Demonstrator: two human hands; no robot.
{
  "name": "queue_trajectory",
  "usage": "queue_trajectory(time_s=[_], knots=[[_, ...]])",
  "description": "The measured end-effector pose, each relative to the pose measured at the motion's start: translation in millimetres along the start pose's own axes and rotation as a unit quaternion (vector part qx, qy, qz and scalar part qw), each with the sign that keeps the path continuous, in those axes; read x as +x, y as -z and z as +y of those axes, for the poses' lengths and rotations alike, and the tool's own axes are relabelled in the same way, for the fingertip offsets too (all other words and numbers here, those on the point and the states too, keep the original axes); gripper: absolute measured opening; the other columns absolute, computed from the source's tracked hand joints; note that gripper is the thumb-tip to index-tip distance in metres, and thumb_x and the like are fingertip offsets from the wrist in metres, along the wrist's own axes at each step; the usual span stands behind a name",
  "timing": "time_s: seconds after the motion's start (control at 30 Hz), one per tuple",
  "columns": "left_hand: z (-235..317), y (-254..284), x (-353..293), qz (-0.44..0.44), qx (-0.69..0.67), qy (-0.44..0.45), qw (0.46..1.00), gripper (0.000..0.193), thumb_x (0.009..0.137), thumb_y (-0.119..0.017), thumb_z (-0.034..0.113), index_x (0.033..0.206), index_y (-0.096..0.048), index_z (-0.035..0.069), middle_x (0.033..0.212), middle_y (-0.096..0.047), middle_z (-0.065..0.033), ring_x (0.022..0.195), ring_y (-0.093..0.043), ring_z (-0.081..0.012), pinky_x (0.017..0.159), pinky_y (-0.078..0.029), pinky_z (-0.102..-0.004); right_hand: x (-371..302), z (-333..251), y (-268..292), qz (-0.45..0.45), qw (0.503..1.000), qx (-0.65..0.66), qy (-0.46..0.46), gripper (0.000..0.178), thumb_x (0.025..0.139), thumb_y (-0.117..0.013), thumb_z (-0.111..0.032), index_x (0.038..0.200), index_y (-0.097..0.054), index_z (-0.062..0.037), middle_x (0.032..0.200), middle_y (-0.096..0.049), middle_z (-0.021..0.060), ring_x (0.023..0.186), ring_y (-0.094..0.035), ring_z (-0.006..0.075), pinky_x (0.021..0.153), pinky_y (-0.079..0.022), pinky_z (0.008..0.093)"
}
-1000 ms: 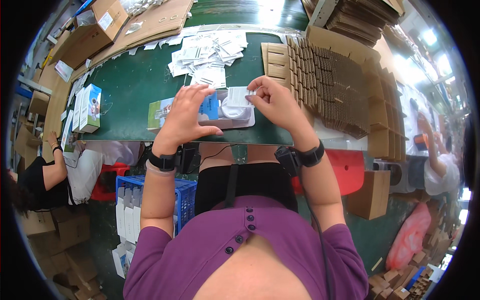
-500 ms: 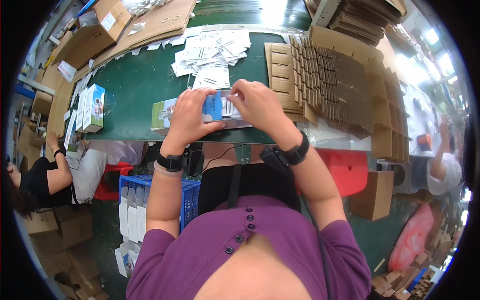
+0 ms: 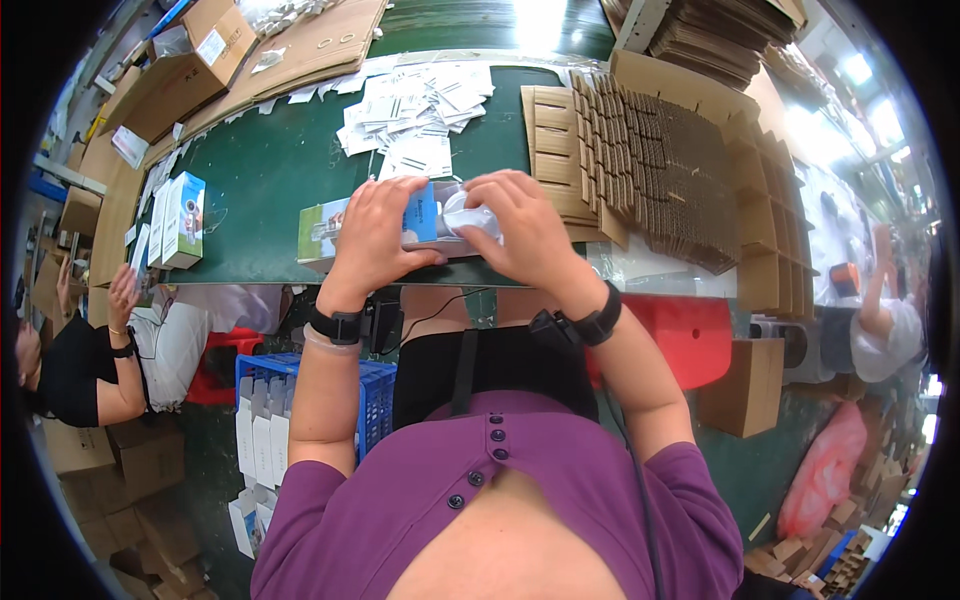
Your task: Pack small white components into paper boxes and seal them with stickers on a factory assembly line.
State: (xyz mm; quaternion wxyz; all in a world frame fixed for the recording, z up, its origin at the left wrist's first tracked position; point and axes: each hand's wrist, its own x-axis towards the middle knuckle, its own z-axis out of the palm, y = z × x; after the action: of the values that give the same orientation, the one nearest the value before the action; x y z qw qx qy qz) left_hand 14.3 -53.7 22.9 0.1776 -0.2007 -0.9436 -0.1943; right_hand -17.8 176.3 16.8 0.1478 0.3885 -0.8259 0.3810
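A printed carton, green at one end and blue toward the middle, lies on its side near the table's front edge. My left hand is wrapped over its middle, thumb along the near side. At the carton's right end, my right hand has its fingers closed on a white, plastic-wrapped item. Part of that item lies within the open end; its exact kind is hidden. Beyond my hands spreads a loose pile of white printed leaflets.
Two similar cartons stand to the left. Stacked cardboard dividers fill the table's right side. Below are a blue crate holding white boxes and a red stool. A co-worker's hand is at far left.
My right hand has shifted a little right and its fingers have curled around the white wrapped item, which now shows more. My left hand stays on the carton. The co-worker's hands have moved.
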Motion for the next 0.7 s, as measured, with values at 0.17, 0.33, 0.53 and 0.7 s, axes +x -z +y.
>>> queue_trajectory(time_s=[0.17, 0.33, 0.53, 0.7], knots=[[-2, 2, 1, -0.006, -0.001, 0.009, 1.000, 0.089, 0.052, -0.093, 0.034, 0.128, -0.056, 0.008, 0.124, -0.062, -0.0125, 0.116, -0.057, -0.0335, 0.108, -0.037, -0.0476, -7, 11, 4, -0.014, 0.994, -0.102, -0.024, 0.049, 0.079, -0.078, -0.018, 0.122, -0.058, -0.0048, 0.119, -0.066, 0.0144, 0.118, -0.058, 0.0341, 0.101, -0.045, 0.0433], [12, 10, 3, 0.055, -0.011, -0.002, 0.998, 0.088, 0.053, -0.094, 0.032, 0.128, -0.056, 0.006, 0.125, -0.061, -0.0132, 0.116, -0.057, -0.0337, 0.105, -0.041, -0.0460, -8, 3, 11, 0.013, 0.994, 0.031, -0.107, 0.056, 0.079, -0.077, -0.016, 0.128, -0.055, -0.0031, 0.120, -0.066, 0.0143, 0.117, -0.058, 0.0356, 0.103, -0.043, 0.0439], [36, 9, 23, 0.229, -0.317, 0.097, 0.915, 0.096, 0.057, -0.097, 0.024, 0.136, -0.047, 0.002, 0.126, -0.057, -0.0117, 0.116, -0.056, -0.0254, 0.102, -0.045, -0.0382, 13, -48, 58, 0.167, 0.959, -0.186, 0.132, 0.047, 0.083, -0.074, -0.011, 0.125, -0.056, -0.0018, 0.121, -0.066, 0.0130, 0.122, -0.055, 0.0378, 0.110, -0.036, 0.0487], [46, -5, 30, 0.278, -0.491, 0.094, 0.821, 0.108, 0.061, -0.098, 0.021, 0.145, -0.032, 0.000, 0.133, -0.049, -0.0126, 0.121, -0.051, -0.0224, 0.105, -0.043, -0.0362, 11, -52, 61, 0.202, 0.950, -0.186, 0.147, 0.049, 0.086, -0.072, -0.013, 0.130, -0.052, -0.0014, 0.131, -0.060, 0.0176, 0.129, -0.050, 0.0392, 0.114, -0.032, 0.0477]])
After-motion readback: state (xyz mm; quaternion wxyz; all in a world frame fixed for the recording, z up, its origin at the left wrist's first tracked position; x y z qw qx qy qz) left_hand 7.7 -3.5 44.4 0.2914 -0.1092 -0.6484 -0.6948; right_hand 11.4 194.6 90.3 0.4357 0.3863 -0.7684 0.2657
